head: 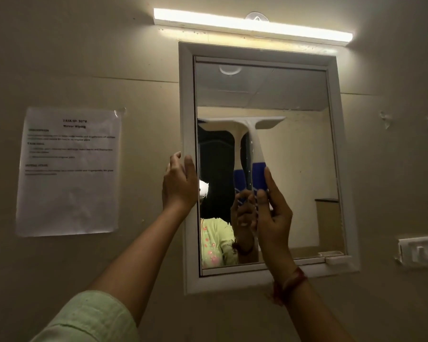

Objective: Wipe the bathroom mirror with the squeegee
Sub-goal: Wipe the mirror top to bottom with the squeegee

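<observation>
The right hand [272, 215] grips the squeegee [256, 154] by its blue handle, blade against the mirror [294, 169] mid-height; it looks light and rigid. The left hand [179, 183], fingers spread, steadies the frame's left edge.

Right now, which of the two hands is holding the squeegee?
The right hand, the one with the red thread at the wrist. It grips the blue handle of the squeegee against the mirror, while the left hand only rests on the white frame.

A pale green sleeve [94, 319] is worn well below the left fingers; a red-orange thread band [290, 285] is tied at the right wrist.
</observation>
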`<action>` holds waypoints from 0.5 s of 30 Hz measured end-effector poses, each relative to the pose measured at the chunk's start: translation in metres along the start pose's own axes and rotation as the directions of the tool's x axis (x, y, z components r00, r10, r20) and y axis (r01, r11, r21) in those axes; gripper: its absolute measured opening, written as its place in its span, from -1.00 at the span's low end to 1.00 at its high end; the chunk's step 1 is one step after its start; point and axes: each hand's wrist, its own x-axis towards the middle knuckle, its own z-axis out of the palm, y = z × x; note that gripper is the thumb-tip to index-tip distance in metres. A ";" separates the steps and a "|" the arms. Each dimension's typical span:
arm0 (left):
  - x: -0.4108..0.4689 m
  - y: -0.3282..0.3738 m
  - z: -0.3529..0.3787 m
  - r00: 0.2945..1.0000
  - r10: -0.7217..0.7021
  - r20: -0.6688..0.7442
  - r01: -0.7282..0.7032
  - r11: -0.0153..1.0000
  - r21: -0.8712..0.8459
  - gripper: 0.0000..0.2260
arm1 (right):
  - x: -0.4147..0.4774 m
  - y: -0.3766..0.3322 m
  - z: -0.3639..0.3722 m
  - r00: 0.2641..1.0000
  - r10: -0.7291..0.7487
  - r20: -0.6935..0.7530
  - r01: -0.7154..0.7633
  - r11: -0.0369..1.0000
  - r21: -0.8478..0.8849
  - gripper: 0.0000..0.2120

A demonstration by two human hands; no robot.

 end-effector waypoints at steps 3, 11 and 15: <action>0.000 -0.001 -0.001 1.000 -0.007 0.018 0.008 0.999 -0.042 -0.53 | -0.014 0.006 -0.002 0.999 0.047 -0.001 -0.047 0.998 0.053 -0.62; -0.001 0.001 -0.003 1.000 -0.020 0.011 0.021 0.999 -0.045 -0.51 | -0.021 0.006 -0.004 0.997 0.052 -0.056 -0.050 0.998 0.035 -0.63; -0.002 0.003 -0.003 1.000 -0.023 0.009 0.024 0.999 -0.037 -0.51 | 0.002 -0.003 0.009 0.998 0.060 -0.021 -0.058 0.994 0.097 -0.62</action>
